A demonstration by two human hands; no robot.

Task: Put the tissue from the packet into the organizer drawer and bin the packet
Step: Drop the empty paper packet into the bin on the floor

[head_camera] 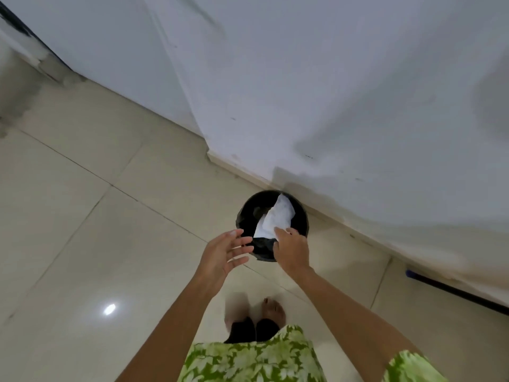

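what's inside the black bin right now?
A white packet sits in the black bin, leaning toward the wall-side rim. The right hand is at the packet's lower end; whether it grips cannot be told. Both hands cover the near rim, and the bottom is too dark to see.

both forearms are bare to past the elbow. the left hand and the right hand wear no gloves; whether any ring is worn cannot be told. the garment is green with a pale leaf print, loose and knee-length, and a short sleeve of the same print sits to the right of it. just above the garment's hem are dark leggings, and above them bare feet with dark-painted toenails.
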